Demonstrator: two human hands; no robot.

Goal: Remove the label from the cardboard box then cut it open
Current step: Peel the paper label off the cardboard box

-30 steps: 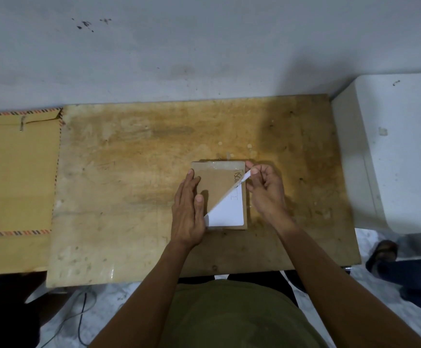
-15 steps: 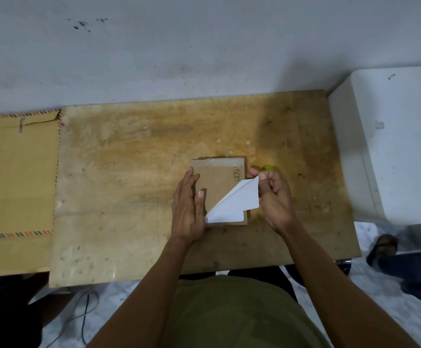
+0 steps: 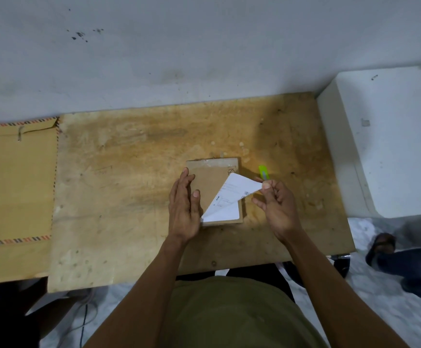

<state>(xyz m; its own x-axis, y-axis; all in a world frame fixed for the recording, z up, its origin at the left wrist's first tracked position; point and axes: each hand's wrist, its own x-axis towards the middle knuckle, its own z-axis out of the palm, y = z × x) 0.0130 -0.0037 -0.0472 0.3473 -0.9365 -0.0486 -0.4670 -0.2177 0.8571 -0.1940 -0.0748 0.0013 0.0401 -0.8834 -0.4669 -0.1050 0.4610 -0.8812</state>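
Observation:
A small flat cardboard box (image 3: 210,182) lies on the worn wooden table (image 3: 129,197). Its white label (image 3: 232,199) is peeled up from the top right corner and folded over, with its lower left part still stuck to the box. My right hand (image 3: 276,207) pinches the lifted corner of the label between thumb and fingers, to the right of the box. My left hand (image 3: 185,207) lies flat on the box's left edge, fingers together, pressing it down. A bright green cutter (image 3: 264,172) lies on the table just right of the box, partly behind my right hand.
A white cabinet (image 3: 390,146) stands against the table's right side. A tan mat with striped edging (image 3: 13,187) adjoins the table's left edge. A grey wall runs along the back. Another person's foot in a sandal (image 3: 380,243) is on the floor at lower right.
My right hand has pulled the label corner rightward and down across the box, peeling more of it off. The green cutter has come into sight behind that hand. My left hand stayed put.

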